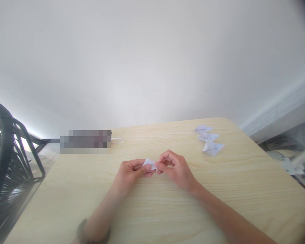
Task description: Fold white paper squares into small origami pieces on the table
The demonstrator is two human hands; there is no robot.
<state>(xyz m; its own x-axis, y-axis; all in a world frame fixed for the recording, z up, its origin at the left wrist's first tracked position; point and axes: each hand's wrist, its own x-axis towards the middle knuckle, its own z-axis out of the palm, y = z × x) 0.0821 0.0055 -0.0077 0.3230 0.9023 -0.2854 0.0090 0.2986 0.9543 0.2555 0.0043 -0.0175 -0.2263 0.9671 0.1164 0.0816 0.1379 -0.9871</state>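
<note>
A small folded piece of white paper point(149, 163) is pinched between both my hands over the middle of a light wooden table point(152, 210). My left hand point(132, 173) curls its fingers round the paper's left side, thumb on top. My right hand point(173, 168) pinches the paper's right edge with thumb and fingertips. A dark band sits on my left wrist point(82, 232).
Three folded white paper pieces point(208, 139) lie in a row at the table's far right. A blurred-out object point(85, 141) with a white loop lies at the far left edge. A black wire chair point(7, 169) stands to the left. A white wall rises behind.
</note>
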